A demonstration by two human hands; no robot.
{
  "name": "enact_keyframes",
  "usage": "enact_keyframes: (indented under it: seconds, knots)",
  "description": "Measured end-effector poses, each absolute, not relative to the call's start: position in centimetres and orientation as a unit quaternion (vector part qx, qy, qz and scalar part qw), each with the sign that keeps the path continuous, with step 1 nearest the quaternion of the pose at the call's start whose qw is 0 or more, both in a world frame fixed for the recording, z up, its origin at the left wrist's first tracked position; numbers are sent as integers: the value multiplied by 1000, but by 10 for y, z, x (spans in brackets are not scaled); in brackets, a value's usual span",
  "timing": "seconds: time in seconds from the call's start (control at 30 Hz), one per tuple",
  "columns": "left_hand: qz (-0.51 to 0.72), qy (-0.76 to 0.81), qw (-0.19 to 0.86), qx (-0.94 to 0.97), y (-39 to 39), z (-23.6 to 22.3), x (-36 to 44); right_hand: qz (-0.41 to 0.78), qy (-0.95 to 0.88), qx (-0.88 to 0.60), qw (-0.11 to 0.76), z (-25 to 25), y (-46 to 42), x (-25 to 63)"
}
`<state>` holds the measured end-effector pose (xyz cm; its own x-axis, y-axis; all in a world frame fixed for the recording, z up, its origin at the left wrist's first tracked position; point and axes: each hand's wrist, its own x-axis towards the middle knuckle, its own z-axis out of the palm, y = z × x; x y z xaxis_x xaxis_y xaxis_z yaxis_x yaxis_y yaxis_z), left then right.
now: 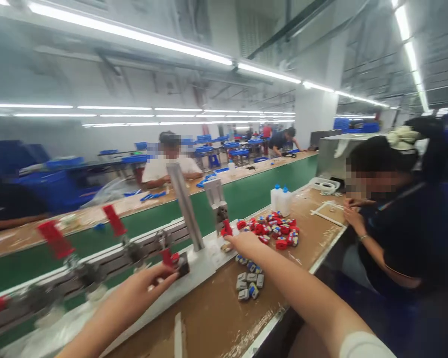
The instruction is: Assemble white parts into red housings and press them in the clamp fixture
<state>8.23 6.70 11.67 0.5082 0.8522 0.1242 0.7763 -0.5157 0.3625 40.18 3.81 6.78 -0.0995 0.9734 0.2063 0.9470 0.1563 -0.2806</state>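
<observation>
My left hand [159, 278] reaches to a dark block [182, 266] on the white fixture rail. Its thumb and finger come together at the block's near edge, beside a small red piece [175, 257] and a red clamp handle [167, 258]. Whatever lies between those fingertips is too small to make out. Farther right, my right hand [244, 242] is closed at another red clamp handle [227, 227] on an upright metal fixture [215, 196]. The fingers on its far side are hidden. Just beyond this hand lies a pile of small red parts [280, 228] with blue and white bits.
Several grey parts [251, 281] lie on the brown bench [212, 311] near my right forearm. White bottles with blue caps [281, 199] stand behind the red pile. A metal post [185, 206] rises between my hands. A co-worker [392, 223] sits at right; another [171, 164] sits across the green conveyor [265, 184].
</observation>
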Motion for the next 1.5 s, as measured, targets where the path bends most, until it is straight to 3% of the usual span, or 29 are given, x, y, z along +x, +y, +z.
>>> enact_keyframes:
  seconds: [0.13, 0.2, 0.33, 0.43, 0.5, 0.67, 0.8, 0.97, 1.27, 1.37, 1.5]
  knots:
    - [215, 557, 252, 762, 103, 81, 43, 29, -718, -653, 239, 81, 30, 346]
    - [264, 540, 272, 752, 115, 61, 41, 116, -703, -632, 305, 80, 36, 313]
    - [278, 520, 175, 789, 113, 48, 54, 254, -622, -615, 412, 75, 44, 269]
    - [170, 527, 77, 829, 68, 60, 48, 235, -541, -597, 544, 66, 19, 250]
    - [99, 529, 42, 842, 28, 71, 31, 249, -541, -571, 565, 49, 0, 245]
    - [26, 621, -20, 783, -44, 83, -41, 277, -646, -486, 520, -10, 1, 248]
    - [-18, 753, -58, 656, -80, 74, -103, 257, -812, -397, 341, -25, -14, 239]
    - [0, 767, -66, 638, -79, 51, -126, 214, -891, -352, 190, -11, -36, 215]
    - [32, 720, -69, 690, -84, 21, -118, 138, -933, -307, 130, -2, -28, 188]
    - [124, 684, -22, 718, -75, 21, -102, 142, -936, -299, 118, 9, -25, 182]
    - [316, 589, 207, 715, -41, 13, -53, 267, -916, -283, 102, 14, -22, 178]
